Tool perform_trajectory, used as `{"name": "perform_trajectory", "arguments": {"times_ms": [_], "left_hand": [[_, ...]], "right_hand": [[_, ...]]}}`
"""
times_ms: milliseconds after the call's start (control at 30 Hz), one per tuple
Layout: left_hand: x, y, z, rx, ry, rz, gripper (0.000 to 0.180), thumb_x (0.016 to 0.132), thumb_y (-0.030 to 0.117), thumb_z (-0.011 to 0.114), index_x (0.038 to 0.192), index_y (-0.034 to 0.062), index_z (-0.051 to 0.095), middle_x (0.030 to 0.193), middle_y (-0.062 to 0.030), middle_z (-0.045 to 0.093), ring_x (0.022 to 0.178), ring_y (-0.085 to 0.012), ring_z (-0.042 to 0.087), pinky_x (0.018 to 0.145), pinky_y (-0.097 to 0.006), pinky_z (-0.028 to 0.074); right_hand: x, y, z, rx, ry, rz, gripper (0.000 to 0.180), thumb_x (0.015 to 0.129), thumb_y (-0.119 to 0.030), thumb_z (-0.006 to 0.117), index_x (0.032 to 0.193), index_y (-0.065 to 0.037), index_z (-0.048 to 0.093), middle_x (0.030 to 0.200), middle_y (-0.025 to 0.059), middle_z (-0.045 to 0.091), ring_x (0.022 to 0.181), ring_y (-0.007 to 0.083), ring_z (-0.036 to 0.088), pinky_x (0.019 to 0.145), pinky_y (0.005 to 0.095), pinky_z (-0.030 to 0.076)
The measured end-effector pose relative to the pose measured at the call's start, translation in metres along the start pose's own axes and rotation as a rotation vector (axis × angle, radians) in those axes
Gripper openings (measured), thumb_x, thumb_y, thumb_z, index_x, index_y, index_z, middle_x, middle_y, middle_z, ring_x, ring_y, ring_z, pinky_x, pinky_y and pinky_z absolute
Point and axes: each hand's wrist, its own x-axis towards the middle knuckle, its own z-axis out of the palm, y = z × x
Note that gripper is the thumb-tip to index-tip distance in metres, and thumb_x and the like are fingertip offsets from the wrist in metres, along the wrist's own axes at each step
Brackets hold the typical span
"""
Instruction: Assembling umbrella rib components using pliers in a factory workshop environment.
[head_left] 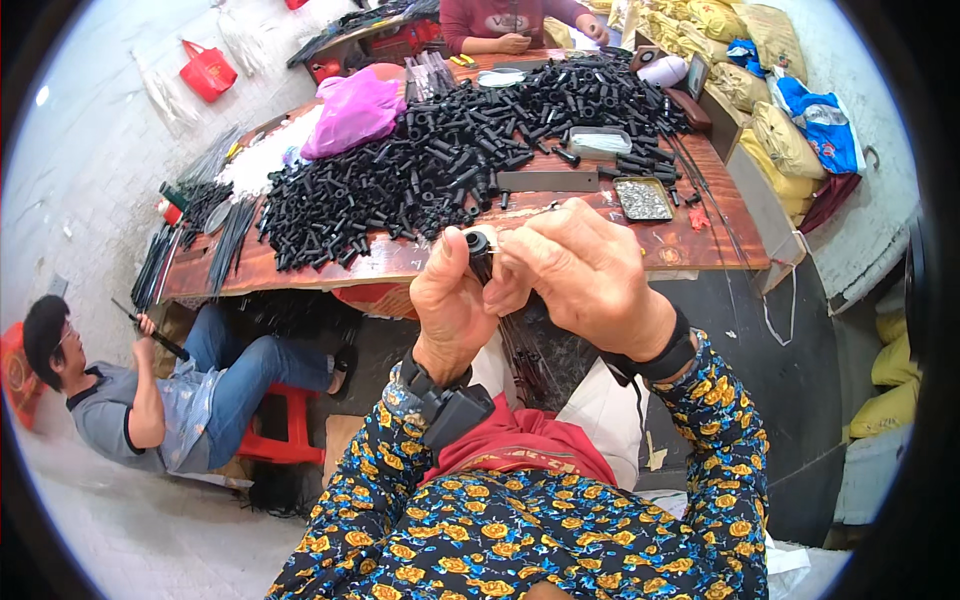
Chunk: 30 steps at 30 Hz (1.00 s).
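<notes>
My left hand [445, 305] is closed round a black tubular plastic part [479, 244], its round open end turned up toward me. Thin dark rods [522, 360] hang below my hands, and I cannot tell whether they join this part. Right beside the tube's mouth, my right hand [595, 275] has its thumb and fingers pinched together. What sits in that pinch is too small and too covered to name. Both hands are just off the near edge of a reddish wooden table [400, 257], in front of a big heap of similar black tubular parts [375, 195].
A tin of small metal pieces [643, 199], a flat metal bar [547, 181] and a clear tub [598, 142] lie past my hands. A purple bag [352, 112] tops the heap. One person [130, 400] sits at left near a red stool [290, 430]; another [497, 25] works opposite.
</notes>
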Motion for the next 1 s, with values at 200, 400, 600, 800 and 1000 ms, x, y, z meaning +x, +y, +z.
{"name": "perform_trajectory", "arguments": {"times_ms": [200,400,600,800,1000], "left_hand": [[0.018,-0.022,-0.002,0.180,0.166,0.066,0.059,0.096,0.054,0.044,0.060,0.0067,0.047,0.050,-0.0017,0.041,0.046,-0.0121,0.037,0.045,-0.026,0.027],[-0.016,-0.046,-0.013,0.533,0.284,0.111,0.053,0.094,0.040,0.048,0.057,0.0031,0.052,0.051,-0.0019,0.048,0.045,-0.0084,0.039,0.045,-0.026,0.028],[-0.038,-0.042,-0.037,0.498,0.340,-0.025,0.058,0.095,0.044,0.047,0.055,0.0028,0.047,0.050,-0.0021,0.043,0.044,-0.0104,0.035,0.044,-0.028,0.025],[-0.053,-0.004,-0.050,0.291,0.353,0.109,0.068,0.097,0.063,0.034,0.062,0.0060,0.048,0.048,-0.0003,0.035,0.040,-0.0117,0.027,0.042,-0.029,0.023],[-0.058,0.015,-0.067,0.348,0.450,0.136,0.071,0.094,0.067,0.032,0.062,0.0055,0.048,0.049,-0.0002,0.036,0.041,-0.0127,0.031,0.044,-0.030,0.029]], "right_hand": [[-0.006,0.015,-0.003,-0.050,-0.072,0.033,0.027,0.073,-0.010,0.066,0.097,0.001,0.063,0.076,0.0077,0.055,0.072,0.0251,0.060,0.063,0.0358,0.050],[-0.025,0.008,-0.011,0.839,-0.521,1.007,0.025,0.089,-0.016,0.058,0.078,0.004,0.067,0.064,0.0107,0.065,0.055,0.0164,0.059,0.055,0.0333,0.047],[-0.064,0.025,0.015,1.222,-0.657,1.389,0.032,0.088,-0.029,0.066,0.076,0.001,0.069,0.056,0.0013,0.059,0.052,0.0119,0.053,0.051,0.0299,0.044],[-0.106,0.108,0.029,-0.520,-0.897,0.836,0.068,0.066,-0.047,0.080,0.112,-0.002,0.059,0.109,0.0187,0.056,0.105,0.0367,0.052,0.085,0.0444,0.048],[-0.103,0.108,0.026,-0.447,-1.050,0.826,0.085,0.046,-0.039,0.091,0.109,0.005,0.056,0.107,0.0184,0.056,0.106,0.0356,0.053,0.087,0.0435,0.051]]}}
